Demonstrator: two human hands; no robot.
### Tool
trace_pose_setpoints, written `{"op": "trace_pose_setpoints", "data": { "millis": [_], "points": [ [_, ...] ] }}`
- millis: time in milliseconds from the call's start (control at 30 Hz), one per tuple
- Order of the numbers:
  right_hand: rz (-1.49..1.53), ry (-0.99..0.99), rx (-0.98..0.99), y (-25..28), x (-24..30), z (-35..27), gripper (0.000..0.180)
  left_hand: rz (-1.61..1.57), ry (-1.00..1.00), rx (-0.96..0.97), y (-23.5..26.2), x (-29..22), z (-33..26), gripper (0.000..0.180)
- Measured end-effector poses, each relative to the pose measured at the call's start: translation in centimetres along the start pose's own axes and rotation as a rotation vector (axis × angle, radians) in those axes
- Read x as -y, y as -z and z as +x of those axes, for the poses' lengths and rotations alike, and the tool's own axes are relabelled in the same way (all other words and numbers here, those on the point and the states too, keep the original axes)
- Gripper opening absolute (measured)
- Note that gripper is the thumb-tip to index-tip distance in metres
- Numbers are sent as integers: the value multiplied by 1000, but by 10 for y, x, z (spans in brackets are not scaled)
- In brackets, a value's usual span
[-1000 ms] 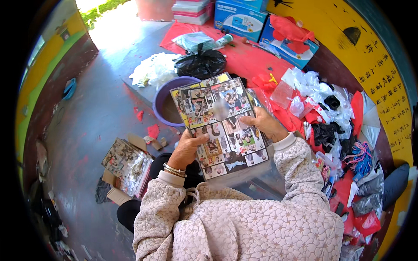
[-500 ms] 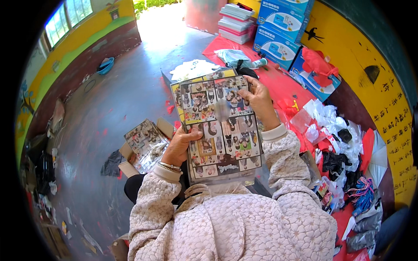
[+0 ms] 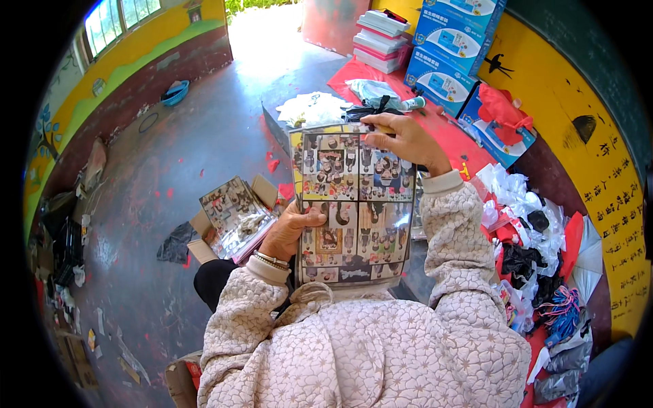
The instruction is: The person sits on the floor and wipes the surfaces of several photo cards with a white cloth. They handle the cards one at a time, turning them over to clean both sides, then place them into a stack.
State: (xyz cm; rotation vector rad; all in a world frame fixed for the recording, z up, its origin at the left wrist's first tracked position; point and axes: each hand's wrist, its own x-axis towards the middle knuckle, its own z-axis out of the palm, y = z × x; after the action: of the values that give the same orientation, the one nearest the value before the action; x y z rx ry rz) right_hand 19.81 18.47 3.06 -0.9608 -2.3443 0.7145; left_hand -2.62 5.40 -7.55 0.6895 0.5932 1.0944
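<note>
In front of my chest is a flat pack of printed picture sheets (image 3: pixel 358 234) in a clear, shiny plastic sleeve, covered in small panels of figures. My left hand (image 3: pixel 289 234) grips its left edge, thumb lying on the front face and the other fingers out of sight behind. At the top edge, towards the right corner, my right hand (image 3: pixel 407 139) is closed with bent fingers on the sleeve's rim. Left of my left hand, similar printed sheets (image 3: pixel 238 211) lie in an open cardboard box (image 3: pixel 202 224), with a crumpled whitish thing on top.
Blue printed boxes (image 3: pixel 445 51) and a stack of white and pink cases (image 3: pixel 379 44) stand at the far right. White plastic bags (image 3: pixel 520 190) and coloured cords (image 3: pixel 563 309) are heaped to my right on red sheeting. A blue basin (image 3: pixel 175 93) sits by the left wall.
The pack has shifted right and stands straighter. My right hand has moved from its upper right side up onto the top edge; my left hand keeps its hold.
</note>
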Motion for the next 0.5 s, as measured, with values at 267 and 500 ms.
{"op": "trace_pose_setpoints", "data": {
  "millis": [267, 500],
  "points": [
    [-11, -48, -251, -21, -26, -29, 33, -111, 25, 10, 13, 17, 12, 35],
    [163, -119, -404, -30, -37, -42, 31, -25, 32, -36, 19, 20, 14, 36]
  ]
}}
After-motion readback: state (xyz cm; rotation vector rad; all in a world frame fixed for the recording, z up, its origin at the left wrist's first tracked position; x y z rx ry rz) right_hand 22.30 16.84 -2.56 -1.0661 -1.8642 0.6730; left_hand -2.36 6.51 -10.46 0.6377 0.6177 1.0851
